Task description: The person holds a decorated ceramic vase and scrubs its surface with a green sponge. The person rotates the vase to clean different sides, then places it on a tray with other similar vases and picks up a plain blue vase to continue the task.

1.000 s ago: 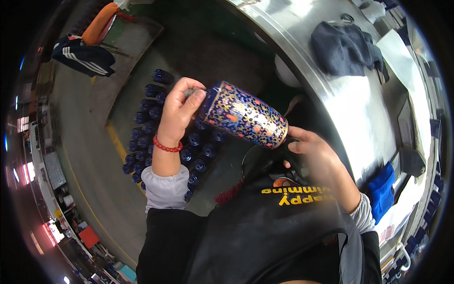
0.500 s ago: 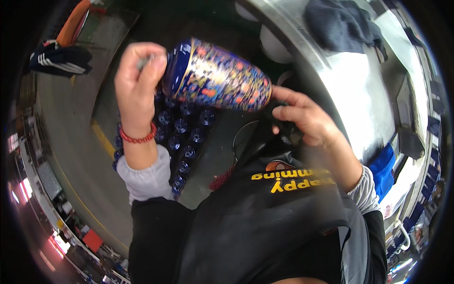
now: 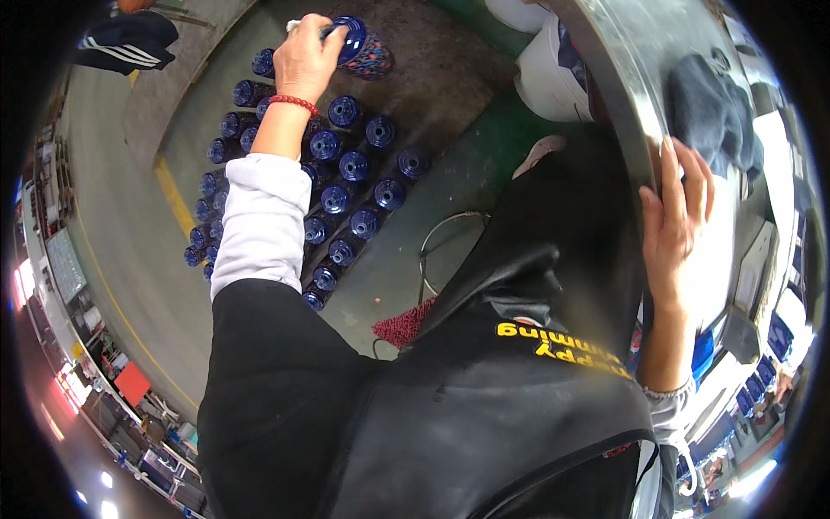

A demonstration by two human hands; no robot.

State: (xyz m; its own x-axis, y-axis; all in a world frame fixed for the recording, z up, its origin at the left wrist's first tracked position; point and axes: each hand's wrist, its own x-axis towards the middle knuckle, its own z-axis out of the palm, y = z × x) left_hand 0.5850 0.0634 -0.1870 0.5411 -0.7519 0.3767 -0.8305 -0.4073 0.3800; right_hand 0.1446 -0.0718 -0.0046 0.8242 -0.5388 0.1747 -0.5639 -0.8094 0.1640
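My left hand (image 3: 304, 60), with a red bead bracelet at its wrist, is closed on the top of a shiny blue vase-like vessel (image 3: 372, 60). Its body carries a multicoloured floral pattern. A bit of something white shows by the fingers; I cannot make out what it is. The vessel is at the far end of rows of similar blue vessels (image 3: 354, 164), which stand upright on the floor. Whether its base touches the floor is hidden. On the right, my right hand (image 3: 679, 212) lies against the metal table's edge (image 3: 641, 130), fingers stretched, holding nothing.
A white bucket (image 3: 553, 78) stands under the table. Dark cloth (image 3: 713, 112) lies on the tabletop. Near my knees are a metal ring (image 3: 454, 216) and a dark red textured cloth (image 3: 405, 325). A striped dark garment (image 3: 125, 41) hangs at the far left.
My left hand has carried the patterned vessel from in front of me out to the far rows. My right hand has let go of its base and moved right to the table edge.
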